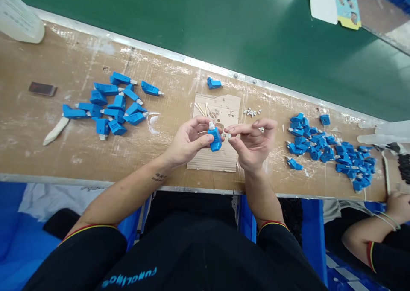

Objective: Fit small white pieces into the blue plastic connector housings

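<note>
My left hand (188, 139) is closed around a small blue plastic part (215, 138) with a white tip, held upright just above a piece of cardboard (221, 112) on the workbench. My right hand (253, 144) is pinched, thumb against forefinger, right beside the blue part; what the pinch holds is too small to make out. A pile of blue parts with white tips (113, 105) lies to the left. A larger heap of plain blue parts (329, 150) lies to the right.
A single blue part (214, 83) and a few tiny grey pieces (251, 112) lie near the cardboard. Thin sticks (201, 109) rest on it. A green conveyor belt (224, 30) runs behind the bench. Another person's hand (397, 205) is at the right edge.
</note>
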`<state>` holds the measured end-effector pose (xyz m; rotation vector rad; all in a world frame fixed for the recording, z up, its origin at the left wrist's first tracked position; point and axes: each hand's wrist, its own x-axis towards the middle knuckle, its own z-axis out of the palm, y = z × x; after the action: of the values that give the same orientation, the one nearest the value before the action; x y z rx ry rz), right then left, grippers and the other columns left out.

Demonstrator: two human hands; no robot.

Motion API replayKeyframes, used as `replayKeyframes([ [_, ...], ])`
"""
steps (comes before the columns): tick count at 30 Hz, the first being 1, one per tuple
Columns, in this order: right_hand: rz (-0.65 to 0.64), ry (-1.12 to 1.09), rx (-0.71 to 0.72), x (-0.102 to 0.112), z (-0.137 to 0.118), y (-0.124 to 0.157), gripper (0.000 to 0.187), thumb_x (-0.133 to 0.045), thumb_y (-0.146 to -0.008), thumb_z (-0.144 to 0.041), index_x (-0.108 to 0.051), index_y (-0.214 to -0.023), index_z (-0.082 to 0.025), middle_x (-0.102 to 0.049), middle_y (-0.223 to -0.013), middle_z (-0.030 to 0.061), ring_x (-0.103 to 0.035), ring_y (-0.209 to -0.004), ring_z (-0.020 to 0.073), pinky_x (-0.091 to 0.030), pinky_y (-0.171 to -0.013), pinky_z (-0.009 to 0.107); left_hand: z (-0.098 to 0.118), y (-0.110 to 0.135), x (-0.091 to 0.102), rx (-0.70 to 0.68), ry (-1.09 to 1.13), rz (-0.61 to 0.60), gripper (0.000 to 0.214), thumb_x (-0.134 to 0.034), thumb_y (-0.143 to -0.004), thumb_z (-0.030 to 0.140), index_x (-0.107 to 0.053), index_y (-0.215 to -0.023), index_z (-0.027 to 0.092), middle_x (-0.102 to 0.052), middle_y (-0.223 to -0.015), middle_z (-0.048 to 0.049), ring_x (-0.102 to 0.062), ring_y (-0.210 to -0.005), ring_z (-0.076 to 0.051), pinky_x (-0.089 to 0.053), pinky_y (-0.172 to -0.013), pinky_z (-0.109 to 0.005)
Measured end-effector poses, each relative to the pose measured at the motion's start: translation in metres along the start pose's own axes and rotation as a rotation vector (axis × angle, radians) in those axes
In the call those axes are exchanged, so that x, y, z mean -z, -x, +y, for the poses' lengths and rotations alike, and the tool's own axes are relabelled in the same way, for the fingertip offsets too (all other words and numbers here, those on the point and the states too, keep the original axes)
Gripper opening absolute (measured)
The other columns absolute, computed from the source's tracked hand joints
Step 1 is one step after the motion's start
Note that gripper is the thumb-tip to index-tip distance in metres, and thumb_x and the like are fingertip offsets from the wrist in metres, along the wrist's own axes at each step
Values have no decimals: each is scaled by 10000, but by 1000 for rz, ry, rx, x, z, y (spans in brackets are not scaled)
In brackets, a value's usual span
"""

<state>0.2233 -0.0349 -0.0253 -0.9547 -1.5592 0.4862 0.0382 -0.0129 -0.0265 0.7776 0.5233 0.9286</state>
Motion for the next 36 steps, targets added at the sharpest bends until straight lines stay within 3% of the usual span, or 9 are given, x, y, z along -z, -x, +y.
replayKeyframes([
  [4, -13, -42, 13, 0, 0, -1, 400, -680, -1024, -476, -341, -1201, -360, -747, -847, -64, -802, -791, 204, -704, -777, 411, 2, 0, -1, -21, -11, -40, 550, -967, -779, 451, -542, -1044, 221, -758, -915, -29, -771, -816, -195, -569, -567, -217],
  [8, -26, 11, 11, 2, 0, -1, 392, -638, -1040, -510, -326, -1232, -369, -736, -838, -60, -805, -778, 218, -711, -772, 440, 2, -1, -3, -36, -32, -7, 612, -1010, -703, 466, -516, -965, 219, -659, -828, 29, -704, -677, -141, -510, -460, -185],
  [11, -24, 21, 0, 2, 0, 0, 400, -643, -1038, -504, -326, -1240, -366, -735, -833, -61, -811, -794, 223, -710, -805, 454, 3, -1, -3, -33, -42, 9, 642, -1029, -666, 472, -518, -953, 212, -656, -866, 24, -748, -732, -162, -550, -492, -179],
  [18, -13, -115, 51, 1, -3, -3, 414, -756, -993, -342, -401, -1206, -350, -786, -901, -81, -833, -900, 195, -710, -901, 418, 4, 3, -1, -8, -32, -24, 516, -990, -747, 382, -572, -979, 186, -743, -1058, -39, -794, -873, -184, -676, -689, -257],
  [28, -28, -92, 112, -2, -6, -3, 424, -789, -962, -239, -464, -1217, -335, -810, -924, -89, -841, -880, 163, -721, -763, 299, 2, 1, 0, -79, -96, -40, 522, -1021, -702, 361, -578, -910, 180, -754, -954, -41, -764, -853, -173, -652, -668, -244],
  [36, -47, -15, 107, 1, -6, -1, 429, -777, -972, -240, -451, -1232, -339, -805, -939, -83, -840, -885, 159, -712, -719, 273, 2, 1, 0, -76, -114, -32, 538, -1020, -700, 400, -576, -909, 180, -741, -942, -35, -755, -840, -171, -654, -670, -263],
])
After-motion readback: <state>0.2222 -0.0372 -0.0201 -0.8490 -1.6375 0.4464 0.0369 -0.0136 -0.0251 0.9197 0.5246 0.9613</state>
